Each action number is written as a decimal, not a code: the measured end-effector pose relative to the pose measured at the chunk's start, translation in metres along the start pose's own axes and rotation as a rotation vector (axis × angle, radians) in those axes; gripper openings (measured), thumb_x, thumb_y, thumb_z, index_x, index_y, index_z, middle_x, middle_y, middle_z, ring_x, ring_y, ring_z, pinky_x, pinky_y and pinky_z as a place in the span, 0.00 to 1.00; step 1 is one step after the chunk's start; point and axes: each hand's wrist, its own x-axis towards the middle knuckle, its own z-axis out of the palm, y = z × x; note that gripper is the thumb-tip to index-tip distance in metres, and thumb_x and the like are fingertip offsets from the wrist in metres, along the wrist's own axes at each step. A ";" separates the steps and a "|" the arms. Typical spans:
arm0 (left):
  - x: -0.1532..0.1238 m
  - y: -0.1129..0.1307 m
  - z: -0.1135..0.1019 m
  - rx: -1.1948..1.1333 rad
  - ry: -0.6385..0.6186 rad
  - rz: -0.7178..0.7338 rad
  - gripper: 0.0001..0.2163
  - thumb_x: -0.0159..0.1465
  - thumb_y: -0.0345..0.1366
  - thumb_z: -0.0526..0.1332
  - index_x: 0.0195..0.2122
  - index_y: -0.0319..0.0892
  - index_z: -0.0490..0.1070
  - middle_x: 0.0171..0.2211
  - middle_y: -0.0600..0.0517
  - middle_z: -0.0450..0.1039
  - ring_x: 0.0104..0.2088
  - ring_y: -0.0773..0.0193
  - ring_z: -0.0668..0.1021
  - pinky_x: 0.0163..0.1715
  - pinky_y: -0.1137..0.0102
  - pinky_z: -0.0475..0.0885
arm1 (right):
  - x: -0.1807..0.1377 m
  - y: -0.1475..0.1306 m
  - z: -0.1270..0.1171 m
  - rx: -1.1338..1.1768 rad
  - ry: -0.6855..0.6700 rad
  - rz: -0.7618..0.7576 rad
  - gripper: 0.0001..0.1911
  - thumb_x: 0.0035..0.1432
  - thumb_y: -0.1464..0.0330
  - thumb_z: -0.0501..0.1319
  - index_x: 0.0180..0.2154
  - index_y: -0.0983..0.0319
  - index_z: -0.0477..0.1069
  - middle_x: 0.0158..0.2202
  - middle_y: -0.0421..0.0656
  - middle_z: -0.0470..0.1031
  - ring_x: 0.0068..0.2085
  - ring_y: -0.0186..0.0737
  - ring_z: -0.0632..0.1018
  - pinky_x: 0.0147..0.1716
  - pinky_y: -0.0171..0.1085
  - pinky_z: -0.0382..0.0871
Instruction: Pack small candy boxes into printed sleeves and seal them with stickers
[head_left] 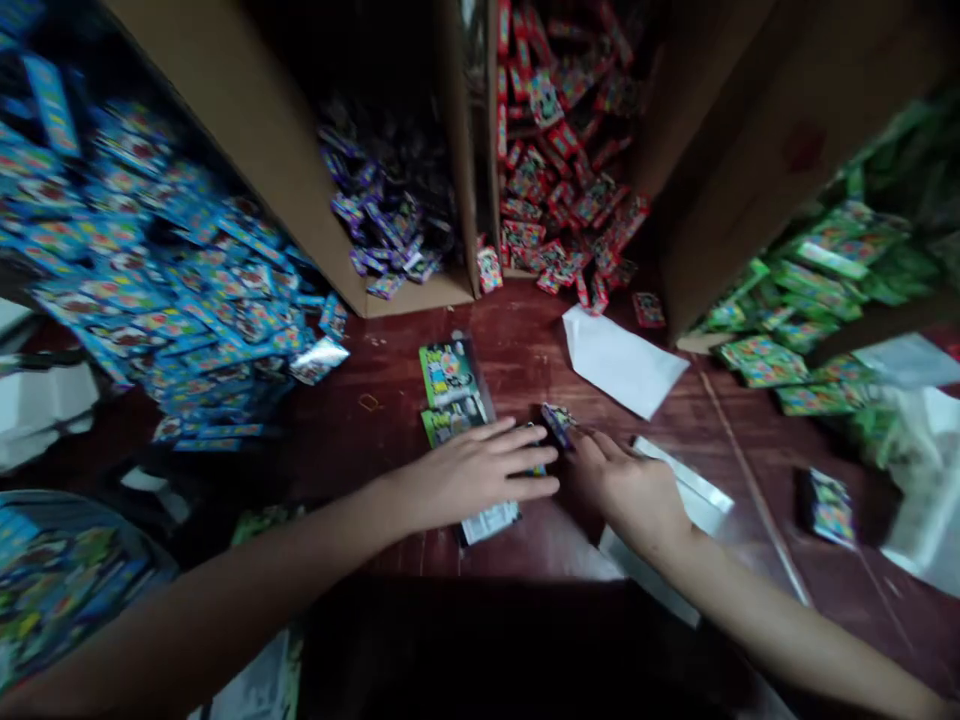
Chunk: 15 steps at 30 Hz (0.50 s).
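Two hands work close together over the dark red counter (510,322), inward from the middle of its near edge. The left hand (484,465) is palm down, its fingers straight and released, covering part of the lower of two green-and-black packs (450,370). A pale-backed pack (491,522) shows on the palm's near-edge side. The right hand (626,485) is half curled, its fingers at a small purple packet (556,425) just beyond the left fingertips; whether they pinch it or merely touch it, I cannot tell, since the knuckles hide the contact.

For good control, the left palm should press lightly and evenly, enough to stop the packs sliding without creasing them. The purple packet looks slick and light, so a thumb-and-forefinger pinch at one end would probably serve better than a whole-hand grasp, and would leave its print in sight. A white strip (684,474) lies beside the right wrist and could be dragged along, so that forearm is better carried a little high. Loose red packets (596,290) spill at the cartons toward the counter's far side; reaching short of them should avoid mixing colours.
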 end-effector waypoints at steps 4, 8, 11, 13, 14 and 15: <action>0.018 -0.003 0.006 -0.020 0.093 -0.323 0.31 0.67 0.36 0.60 0.71 0.48 0.52 0.71 0.47 0.54 0.71 0.52 0.55 0.70 0.55 0.50 | -0.022 0.029 -0.001 0.115 -0.118 -0.035 0.33 0.64 0.58 0.62 0.67 0.60 0.60 0.64 0.53 0.69 0.56 0.56 0.75 0.49 0.49 0.74; 0.045 0.009 0.019 -0.014 0.086 -0.478 0.53 0.50 0.59 0.70 0.70 0.37 0.51 0.66 0.37 0.60 0.64 0.40 0.63 0.64 0.49 0.57 | 0.007 0.058 0.002 0.275 -0.215 -0.166 0.56 0.54 0.61 0.70 0.73 0.57 0.38 0.75 0.49 0.43 0.71 0.61 0.53 0.64 0.60 0.58; 0.061 0.020 0.038 0.005 0.009 -0.494 0.55 0.49 0.55 0.70 0.71 0.36 0.47 0.62 0.36 0.64 0.59 0.41 0.68 0.60 0.50 0.60 | 0.027 0.068 0.013 0.385 -0.307 -0.268 0.59 0.52 0.65 0.69 0.73 0.59 0.34 0.74 0.52 0.47 0.70 0.58 0.53 0.65 0.58 0.54; 0.065 0.022 0.049 0.013 0.011 -0.529 0.51 0.52 0.49 0.69 0.72 0.36 0.44 0.60 0.36 0.67 0.57 0.43 0.70 0.58 0.53 0.61 | 0.032 0.069 0.021 0.432 -0.290 -0.268 0.57 0.51 0.65 0.69 0.73 0.61 0.38 0.70 0.55 0.57 0.66 0.57 0.60 0.63 0.57 0.55; 0.065 0.021 0.052 0.014 0.025 -0.536 0.50 0.54 0.47 0.68 0.72 0.37 0.43 0.59 0.37 0.68 0.56 0.44 0.70 0.58 0.54 0.62 | 0.033 0.069 0.023 0.446 -0.273 -0.257 0.57 0.50 0.63 0.70 0.73 0.61 0.41 0.67 0.55 0.62 0.63 0.57 0.63 0.63 0.56 0.55; 0.064 0.020 0.054 0.011 0.042 -0.535 0.50 0.54 0.46 0.67 0.72 0.38 0.42 0.59 0.38 0.68 0.56 0.45 0.70 0.58 0.54 0.62 | 0.033 0.069 0.026 0.457 -0.257 -0.247 0.56 0.48 0.61 0.71 0.72 0.62 0.45 0.64 0.55 0.66 0.60 0.57 0.65 0.63 0.56 0.55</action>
